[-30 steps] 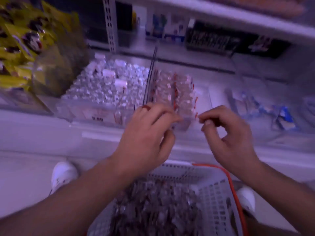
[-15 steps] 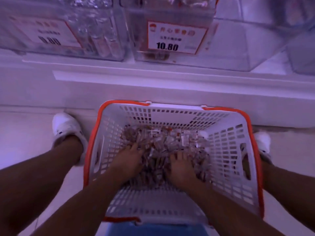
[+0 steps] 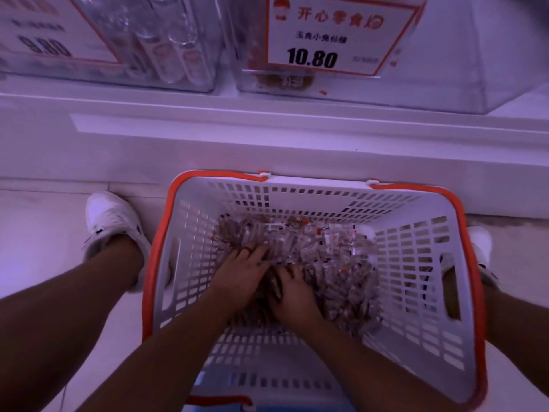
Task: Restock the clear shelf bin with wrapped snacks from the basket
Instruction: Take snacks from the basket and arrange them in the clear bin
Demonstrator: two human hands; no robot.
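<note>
Both hands, the left hand (image 3: pixel 243 270) and the right hand (image 3: pixel 292 295), lie side by side in the wrapped snacks (image 3: pixel 326 263) heaped in the basket (image 3: pixel 416 263), lower centre of the frame. I cannot tell if the fingers grip anything. The packets look light, slippery and crinkly; scooping a handful from below seems best. The clear shelf bin (image 3: pixel 445 69) sits at upper right.

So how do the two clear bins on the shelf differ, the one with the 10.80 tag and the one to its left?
The 10.80 bin looks almost empty behind its front wall, with only a few brownish snacks at the bottom; the left bin is packed with clear-wrapped pieces. The 10.80 bin's price tag reads sharply, while the left bin's tag is blurred. Both are clear plastic, side by side on the white shelf.
</note>
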